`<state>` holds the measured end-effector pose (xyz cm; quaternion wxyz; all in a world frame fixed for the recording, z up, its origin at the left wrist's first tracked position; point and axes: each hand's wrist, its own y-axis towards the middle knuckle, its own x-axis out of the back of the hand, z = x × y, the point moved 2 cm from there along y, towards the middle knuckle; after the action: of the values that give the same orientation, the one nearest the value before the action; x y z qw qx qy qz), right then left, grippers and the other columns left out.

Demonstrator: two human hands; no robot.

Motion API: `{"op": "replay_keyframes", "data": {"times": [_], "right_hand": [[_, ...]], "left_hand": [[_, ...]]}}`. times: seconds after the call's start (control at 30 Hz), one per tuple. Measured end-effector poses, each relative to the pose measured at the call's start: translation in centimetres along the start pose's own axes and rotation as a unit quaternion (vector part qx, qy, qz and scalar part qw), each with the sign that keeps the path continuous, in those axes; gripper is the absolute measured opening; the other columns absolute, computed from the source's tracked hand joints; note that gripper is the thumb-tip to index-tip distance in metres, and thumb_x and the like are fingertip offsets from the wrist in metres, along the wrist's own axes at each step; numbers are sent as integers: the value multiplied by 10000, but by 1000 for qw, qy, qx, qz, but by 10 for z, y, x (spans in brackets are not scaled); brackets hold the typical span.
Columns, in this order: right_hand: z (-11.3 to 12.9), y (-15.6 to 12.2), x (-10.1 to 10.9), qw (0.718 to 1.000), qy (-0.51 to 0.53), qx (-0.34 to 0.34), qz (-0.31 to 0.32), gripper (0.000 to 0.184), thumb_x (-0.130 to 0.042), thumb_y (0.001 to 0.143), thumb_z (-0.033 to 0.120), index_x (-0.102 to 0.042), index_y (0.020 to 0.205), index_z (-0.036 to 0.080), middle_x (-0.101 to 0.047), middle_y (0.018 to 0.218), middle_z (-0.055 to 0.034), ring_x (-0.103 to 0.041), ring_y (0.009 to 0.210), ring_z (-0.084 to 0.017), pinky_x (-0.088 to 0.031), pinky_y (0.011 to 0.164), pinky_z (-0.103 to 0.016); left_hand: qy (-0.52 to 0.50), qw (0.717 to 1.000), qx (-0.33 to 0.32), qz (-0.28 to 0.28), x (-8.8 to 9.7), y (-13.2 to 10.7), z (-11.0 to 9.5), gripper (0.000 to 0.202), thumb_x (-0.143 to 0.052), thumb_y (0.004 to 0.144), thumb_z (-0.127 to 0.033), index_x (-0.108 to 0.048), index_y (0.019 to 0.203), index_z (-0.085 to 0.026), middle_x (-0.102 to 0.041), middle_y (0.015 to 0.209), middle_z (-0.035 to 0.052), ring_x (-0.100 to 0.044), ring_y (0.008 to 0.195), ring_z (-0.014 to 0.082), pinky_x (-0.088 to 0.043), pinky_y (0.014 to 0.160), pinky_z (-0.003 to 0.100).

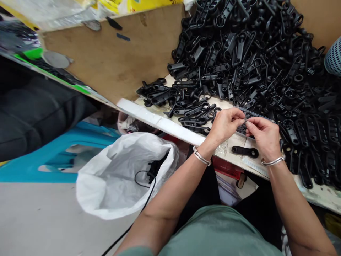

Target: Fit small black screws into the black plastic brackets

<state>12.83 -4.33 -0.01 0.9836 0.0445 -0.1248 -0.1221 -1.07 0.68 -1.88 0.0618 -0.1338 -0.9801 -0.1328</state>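
The left hand and right hand each pinch, thumb to finger, nearly meeting over a tray of small black pieces; anything gripped is too small to tell. One black part lies near the worktable's front edge, presumably for easy reach.

Soft, fairly even light, with blurred, stretched edges.
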Motion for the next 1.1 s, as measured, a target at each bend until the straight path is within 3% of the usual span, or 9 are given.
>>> {"op": "replay_keyframes", "data": {"times": [0.1,0.3,0.47,0.67,0.83,1.0,1.1], "right_hand": [[-4,3,0,1000,19,-18,-1,220,-757,675,339,-712,788,157,-636,651,0,-567,529,-114,-519,497,-228],[-12,6,-1,969,178,-161,64,423,-905,500,419,-691,729,135,-627,675,-12,-544,541,-80,-498,482,-183],[-14,6,-2,983,150,-106,16,392,-886,558,415,-690,759,142,-604,599,12,-540,510,-86,-511,511,-203],[-10,2,-5,972,193,-124,47,383,-885,557,413,-686,750,149,-599,604,18,-528,510,-80,-488,496,-196],[-6,-1,-6,986,142,-83,-1,302,-827,630,382,-692,755,142,-588,563,19,-514,476,-83,-479,481,-200],[-8,0,-3,964,209,-162,36,346,-878,557,376,-673,712,144,-599,619,12,-517,506,-69,-481,469,-174],[-7,0,0,954,229,-187,42,383,-908,520,388,-659,670,139,-594,627,10,-507,497,-57,-478,454,-160]], "left_hand": [[53,998,-15,30,-2,3,-2,114,-593,786,-87,-678,834,-147,-702,785,9,-616,730,119,-464,715,254],[115,989,-56,71,-5,-1,-13,213,-444,858,-76,-596,976,-169,-657,868,17,-602,813,140,-464,780,278],[121,990,-28,65,-8,-1,-16,221,-387,880,-83,-521,1025,-184,-605,874,15,-574,811,147,-456,792,298],[61,997,19,47,-13,5,-8,186,-395,891,-91,-495,1008,-195,-548,766,-17,-532,694,129,-440,703,274],[51,998,38,8,-16,4,-8,157,-432,906,-118,-517,1009,-202,-581,763,-21,-538,653,117,-458,696,263],[115,993,-7,8,-9,-4,-19,228,-463,935,-182,-542,1148,-184,-629,776,-9,-586,711,136,-486,766,286],[85,994,-70,15,-7,-9,-17,339,-579,821,-67,-580,1141,-178,-682,927,5,-614,795,115,-500,807,247]]}}
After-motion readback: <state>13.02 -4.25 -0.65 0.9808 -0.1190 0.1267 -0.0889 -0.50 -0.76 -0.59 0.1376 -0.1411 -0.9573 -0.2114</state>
